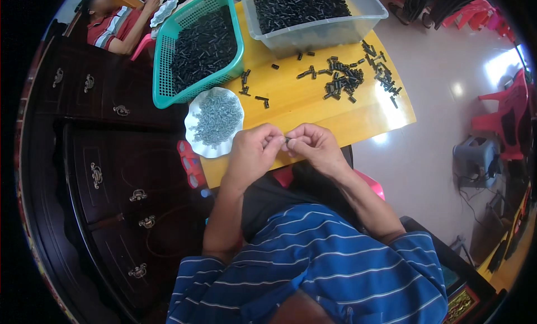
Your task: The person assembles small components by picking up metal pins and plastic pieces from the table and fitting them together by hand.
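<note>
Close to the near edge of the yellow table [313,125], my two hands meet fingertip to fingertip. A small black tube-like piece [287,139] shows between the thumb and fingers of my right hand [318,148], which is closed on it. My left hand [254,153] is pinched against the same spot; whatever its fingertips hold is hidden. Just left of that hand, a white scalloped plate [192,139] carries a heap of small, shiny silvery-clear pieces [217,120]. Beyond my right hand lies a loose pile of black tube-like pieces [344,79].
A green plastic basket [162,78] and a clear plastic bin [319,40], both full of black pieces, stand at the table's far side. Dark wooden drawers [112,173] line the left. Another person [120,24] sits far left. Red chairs [506,120] stand right.
</note>
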